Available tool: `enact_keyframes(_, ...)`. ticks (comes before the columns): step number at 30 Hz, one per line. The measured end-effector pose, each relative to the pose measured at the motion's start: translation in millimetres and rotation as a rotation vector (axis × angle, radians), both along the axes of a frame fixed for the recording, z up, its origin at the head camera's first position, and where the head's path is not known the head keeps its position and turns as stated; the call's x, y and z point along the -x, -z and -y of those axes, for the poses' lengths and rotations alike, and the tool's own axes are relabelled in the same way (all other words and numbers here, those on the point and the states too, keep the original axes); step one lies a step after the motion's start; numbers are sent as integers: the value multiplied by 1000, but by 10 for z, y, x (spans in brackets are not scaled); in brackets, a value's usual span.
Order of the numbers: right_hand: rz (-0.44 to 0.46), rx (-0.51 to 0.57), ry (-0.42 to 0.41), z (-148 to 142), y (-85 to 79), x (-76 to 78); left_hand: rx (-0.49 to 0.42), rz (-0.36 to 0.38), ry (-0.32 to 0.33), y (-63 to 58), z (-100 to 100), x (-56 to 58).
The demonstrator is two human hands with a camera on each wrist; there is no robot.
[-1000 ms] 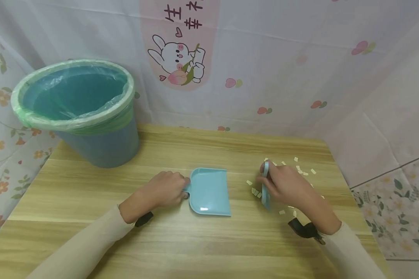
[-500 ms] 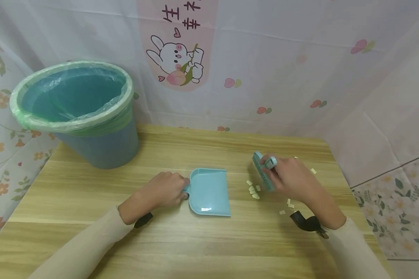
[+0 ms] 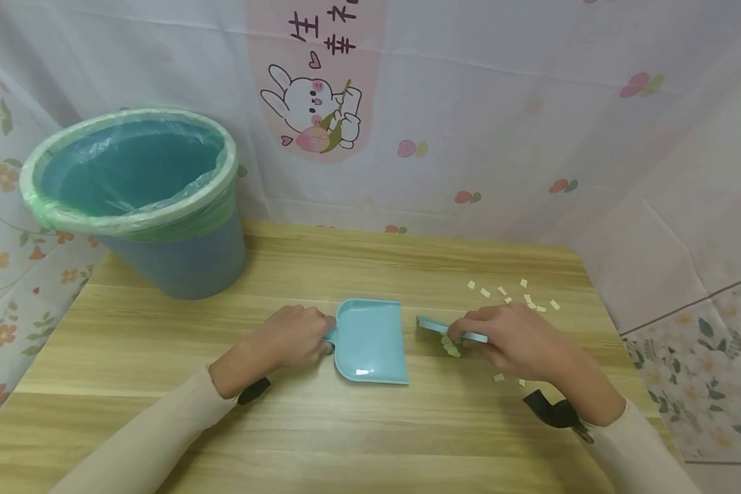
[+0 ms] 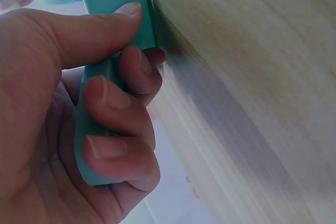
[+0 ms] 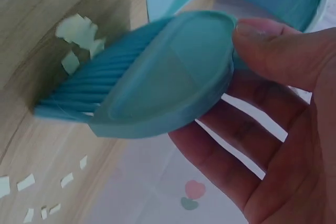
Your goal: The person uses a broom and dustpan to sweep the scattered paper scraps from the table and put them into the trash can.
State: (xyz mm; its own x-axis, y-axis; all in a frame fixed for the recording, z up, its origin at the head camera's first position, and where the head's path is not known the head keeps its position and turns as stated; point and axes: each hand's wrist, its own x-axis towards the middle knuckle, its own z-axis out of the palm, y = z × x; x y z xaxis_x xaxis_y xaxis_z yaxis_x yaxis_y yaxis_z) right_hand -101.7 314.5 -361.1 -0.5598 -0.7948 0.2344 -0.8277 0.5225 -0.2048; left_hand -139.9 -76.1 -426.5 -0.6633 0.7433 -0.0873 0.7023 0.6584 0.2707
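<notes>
My left hand point(image 3: 293, 335) grips the handle point(image 4: 100, 124) of a light blue dustpan point(image 3: 370, 342), which lies on the table with its wide edge facing right. In the left wrist view the thumb lies along the handle and the fingers curl round it. My right hand point(image 3: 519, 339) holds a small blue brush point(image 5: 168, 72) between thumb and fingers, to the right of the dustpan. Its bristles point(image 5: 100, 80) point down at the wooden table. A little clump of pale paper scraps point(image 5: 79, 32) lies right beside the bristles, partly hidden by the brush in the head view.
More pale scraps point(image 3: 529, 300) are scattered at the back right of the table point(image 3: 321, 439), with a few near the right wrist. A blue bin point(image 3: 191, 264) with a clear green liner stands at the back left. Printed cloth point(image 3: 500, 123) hangs behind the table.
The brush has swung from an upright slant to nearly level and moved left toward the dustpan. The scrap clump now lies close by the brush. My left hand and the dustpan have stayed put.
</notes>
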Motion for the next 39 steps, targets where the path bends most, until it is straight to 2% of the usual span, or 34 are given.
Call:
enact_keyframes(3,-25,-8,19,-11,-42,-43,2,2,-2,-3,3,-1)
enact_keyframes(9,-80,-5,191,-14,-106,-109,1,12,-5,-8,3,1)
enact_keyframes(14,-50,-29,282,48,-118,-145,-16,-2,1,1,12,-7)
enact_keyframes(18,-18,-56,317,95,-75,-125,-19,-7,2,2,20,-15)
enact_keyframes(26,-4,-40,337,120,21,-4,-19,-10,9,15,12,-2)
enact_keyframes(39,-105,86,225,152,101,139,-20,-5,10,3,15,0)
